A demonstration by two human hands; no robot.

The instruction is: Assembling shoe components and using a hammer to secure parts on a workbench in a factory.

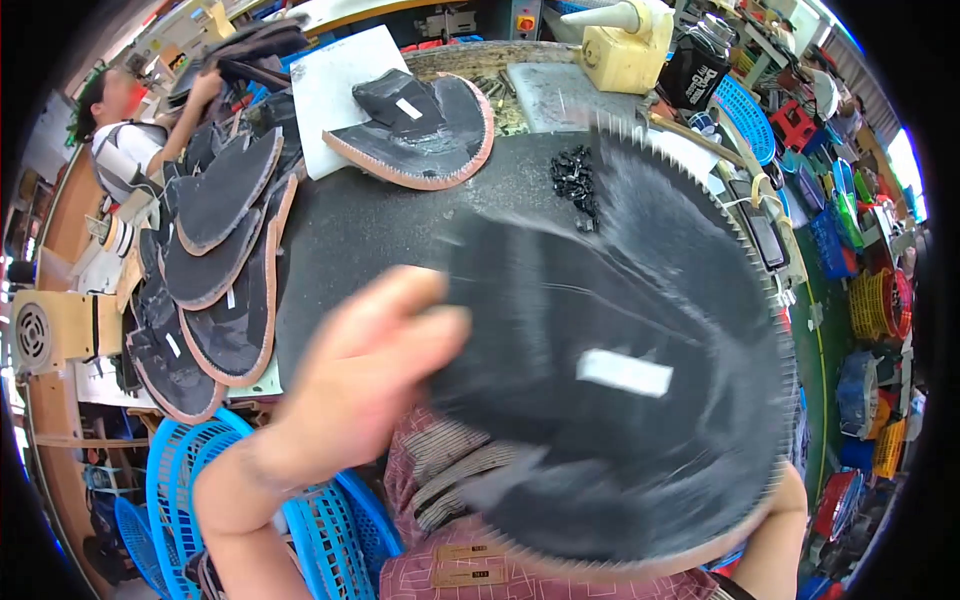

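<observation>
1. Big black piece (620, 370) fills the middle of the view, blurred, held up close over the person's lap and above the black bench (380, 225).
2. It's a broad, curved, fan-like sheet with a toothed edge down its right side and a pale rim along the bottom; a small white tag (625, 372) sits near its middle.
3. Left hand (370, 375) is on the piece's left edge, fingers curled against it, grip clamped on the piece as far as the blur lets me see.
4. Right hand is hidden behind the piece; only the forearm (775, 545) shows at the lower right, so I cannot tell how that grip stands.
5. On the bench beyond, a second black piece with a pink-tan rim (420, 130) lies flat, partly on a white sheet (335, 85).
6. A small heap of black bits (575, 180) lies on the bench, just past the held piece's top edge.
7. At the bench's left edge, a stack of similar rimmed pieces (215, 260) overlaps in a fan.
8. Blue baskets (185, 480) stand at lower left, beside the left forearm.
9. A cream-coloured machine (625, 45) stands at the back of the bench.
10. Far left, another person (125, 130) handles dark material, well apart.
</observation>
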